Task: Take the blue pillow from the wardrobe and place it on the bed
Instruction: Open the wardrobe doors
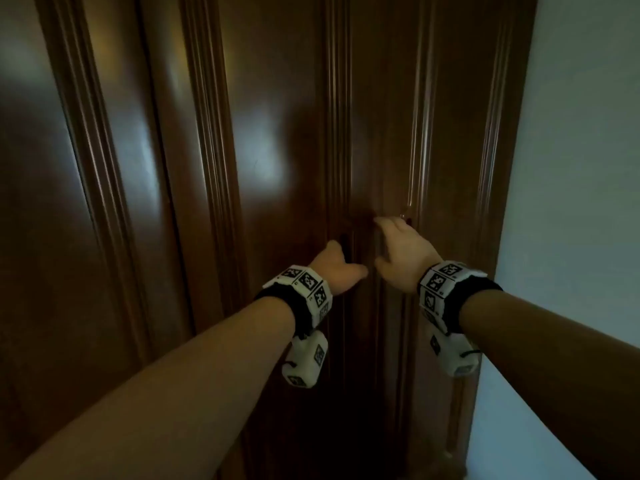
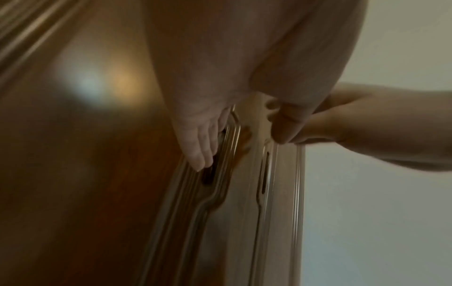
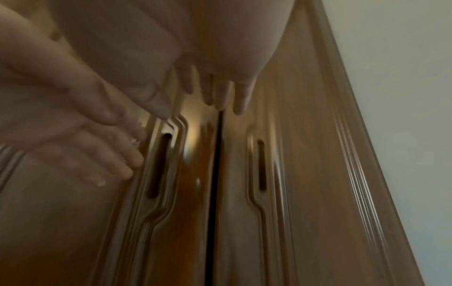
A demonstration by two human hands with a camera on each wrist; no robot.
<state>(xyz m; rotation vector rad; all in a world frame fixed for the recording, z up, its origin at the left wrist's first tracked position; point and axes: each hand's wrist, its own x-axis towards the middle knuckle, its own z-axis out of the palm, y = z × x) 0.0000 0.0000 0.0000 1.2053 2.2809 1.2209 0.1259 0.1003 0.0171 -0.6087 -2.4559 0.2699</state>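
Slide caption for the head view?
Both hands, left and right, reach for the slot handles of the closed wardrobe doors.

Two closed wardrobe doors (image 1: 294,133) meet at a central seam; the left hand (image 1: 337,268) lies left of it, the right hand (image 1: 403,251) right; a wall (image 1: 571,168) stands farther right.

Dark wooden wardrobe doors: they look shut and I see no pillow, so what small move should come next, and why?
Probably hook the fingers into the slot handles and pull. The dark wooden wardrobe doors are closed; the left hand and right hand are at the recessed slot handles, neither gripping yet.
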